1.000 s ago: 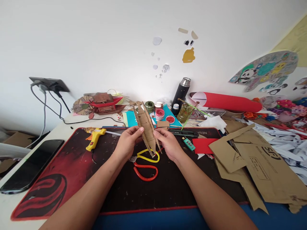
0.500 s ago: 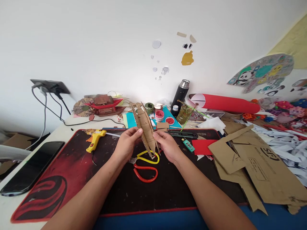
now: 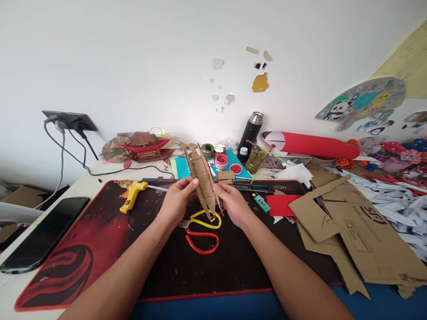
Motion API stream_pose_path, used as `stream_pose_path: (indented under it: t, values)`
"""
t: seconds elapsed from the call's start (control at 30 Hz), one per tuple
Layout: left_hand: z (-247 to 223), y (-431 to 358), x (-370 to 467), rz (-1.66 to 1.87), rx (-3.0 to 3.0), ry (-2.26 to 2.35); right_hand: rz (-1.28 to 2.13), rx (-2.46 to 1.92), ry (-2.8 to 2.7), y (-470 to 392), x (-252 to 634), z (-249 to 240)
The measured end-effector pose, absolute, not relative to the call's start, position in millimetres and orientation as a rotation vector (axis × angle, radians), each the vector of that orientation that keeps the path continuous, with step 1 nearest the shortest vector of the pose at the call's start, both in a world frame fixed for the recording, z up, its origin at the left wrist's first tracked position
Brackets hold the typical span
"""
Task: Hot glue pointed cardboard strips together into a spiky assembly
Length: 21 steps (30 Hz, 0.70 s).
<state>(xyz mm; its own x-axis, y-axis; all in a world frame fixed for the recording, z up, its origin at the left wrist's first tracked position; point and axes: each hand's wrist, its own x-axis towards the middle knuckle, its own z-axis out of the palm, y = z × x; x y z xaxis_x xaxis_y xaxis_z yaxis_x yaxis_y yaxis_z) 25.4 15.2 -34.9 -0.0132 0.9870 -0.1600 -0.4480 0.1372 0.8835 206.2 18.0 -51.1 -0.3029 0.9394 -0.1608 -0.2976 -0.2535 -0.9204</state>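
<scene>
Between my two hands is a long, narrow cardboard boat-shaped piece (image 3: 204, 178), its side walls raised and its floor facing me. My left hand (image 3: 178, 198) pinches the left wall, thumb on top. On the opposite wall my right hand (image 3: 232, 202) grips with thumb and fingers closed. The piece is tilted, its near end hanging over the scissors (image 3: 202, 252), which have one red and one yellow handle and lie on the dark mat (image 3: 240, 271). My left hand hides most of the scissors' blades.
A yellow glue gun (image 3: 132, 195) lies left on the mat, near a phone (image 3: 46, 233). Cardboard sheets (image 3: 356, 231) and red paper (image 3: 283, 207) lie to the right. Behind stand paint jars (image 3: 221, 162), a glass jar (image 3: 256, 159), a black thermos (image 3: 251, 131) and a finished-looking model boat (image 3: 143, 146).
Almost nothing differs. Both hands keep the same hold on the cardboard piece, and the view has shifted very slightly.
</scene>
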Motion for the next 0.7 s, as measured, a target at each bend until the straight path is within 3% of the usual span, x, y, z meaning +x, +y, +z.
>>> stream_pose_path:
  t: [0.7]
  values:
    - [-28.9,14.3,26.4,1.304,0.779,0.979,1.685,-1.015,-1.062,17.4,206.3,-52.0]
